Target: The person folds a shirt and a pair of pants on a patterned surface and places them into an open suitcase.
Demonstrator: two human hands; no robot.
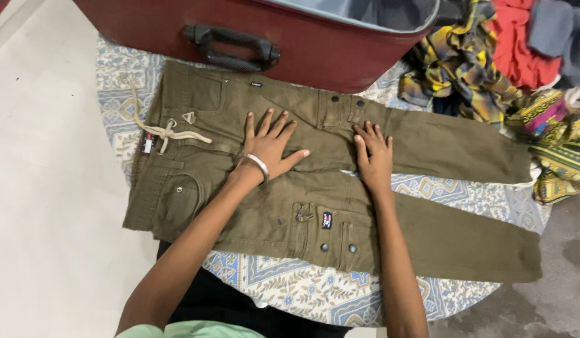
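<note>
Olive cargo trousers (428, 144) spread flat on a round patterned mat (290, 288), waistband toward the left of the view and legs running off to the right, probably laid out like that so the fabric sits smooth with no bunching. Left hand (269, 145) pressed palm-down just below the fly, fingers splayed wide and flat, gripping nothing, silver bangle (257, 164) at the wrist. Right hand (372, 156) also palm-down near the crotch seam where the two legs split, fingers open and stretched out on the cloth, again holding nothing, just weight on the fabric. Both hands near each other in the middle of the garment, looks like pinning it down and flattening it at the thickest part. Cream drawstring (171, 131) lying loose across the waistband, trailing up toward the top edge. Button-flap pockets showing on both legs, lower leg angled a bit away from the upper one so a wedge of mat shows between them. Red suitcase (315, 47) lying open right behind the trousers, its black handle (230, 47) facing them, edge touching or just over the upper leg. Heap of bright mixed clothes (509, 56) piled beside the suitcase at the top right, close to the leg ends
</note>
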